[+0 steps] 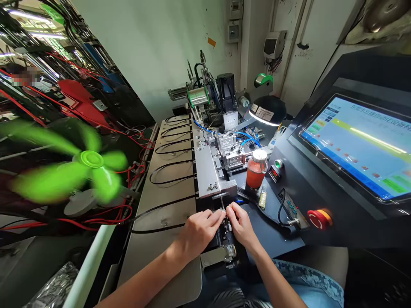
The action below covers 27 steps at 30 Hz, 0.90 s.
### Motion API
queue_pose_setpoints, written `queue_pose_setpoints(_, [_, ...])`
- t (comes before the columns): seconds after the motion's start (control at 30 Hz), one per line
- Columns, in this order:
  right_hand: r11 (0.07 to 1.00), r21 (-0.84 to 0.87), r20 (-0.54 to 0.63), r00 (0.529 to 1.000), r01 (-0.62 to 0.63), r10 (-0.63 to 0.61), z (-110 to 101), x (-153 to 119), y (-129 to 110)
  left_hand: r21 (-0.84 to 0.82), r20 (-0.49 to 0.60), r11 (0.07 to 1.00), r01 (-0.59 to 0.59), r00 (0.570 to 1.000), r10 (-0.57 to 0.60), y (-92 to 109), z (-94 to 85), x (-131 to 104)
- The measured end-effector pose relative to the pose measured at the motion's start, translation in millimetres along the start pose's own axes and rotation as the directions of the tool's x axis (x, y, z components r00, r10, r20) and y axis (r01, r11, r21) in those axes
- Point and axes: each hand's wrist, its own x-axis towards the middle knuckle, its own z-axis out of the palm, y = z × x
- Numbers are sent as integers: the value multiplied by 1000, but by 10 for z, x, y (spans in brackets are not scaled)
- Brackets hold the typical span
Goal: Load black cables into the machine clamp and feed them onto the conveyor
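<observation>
Two-handed, pinching a small, mostly hidden part (224, 212) with fingertips of left hand (201, 231) and right hand (241, 226) nearly together, just in front of the metal block (228, 188), near the orange-red bottle (256, 174).

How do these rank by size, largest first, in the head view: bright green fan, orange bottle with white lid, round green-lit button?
1. Bright green fan
2. Orange bottle with white lid
3. Round green-lit button
</observation>
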Motion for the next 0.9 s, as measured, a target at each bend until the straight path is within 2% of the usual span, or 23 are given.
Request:
queue_pose_setpoints(0.07, [1000,-29,-14,1000,9,-9,-60,-7,-40,-118,32,988,102,995,-99,-27,-37,-16])
queue_pose_setpoints(0.13, [992,-112,-31,997,60,-64,-118,-27,-107,-211,89,946,245,969,-231,-55,-81,-38])
queue_pose_setpoints(0.23, [933,-300,17,979,200,-205,-160,-74,-202,-212,195,903,375,921,-337,-92,-126,-65])
queue_pose_setpoints(0.3, [887,-384,58,965,257,-254,-164,-107,-234,-188,243,900,394,906,-346,-107,-136,-74])
queue_pose_setpoints(0.37, [871,-415,51,962,264,-268,-171,-136,-245,-180,263,898,401,900,-349,-112,-137,-78])
queue_pose_setpoints(0.5, [883,-404,-5,965,238,-263,-220,-182,-270,-170,270,901,399,898,-347,-111,-150,-78])
queue_pose_setpoints(0.7, [883,-392,41,964,257,-262,-201,-164,-274,-120,287,911,395,892,-349,-126,-192,-74])
queue_pose_setpoints(0.83, [908,-346,-2,968,236,-252,-194,-151,-309,-120,295,911,394,890,-347,-144,-192,-81])
queue_pose_setpoints(0.9, [947,-242,-40,973,210,-226,-264,-227,-416,-122,292,914,387,894,-340,-152,-188,-85])
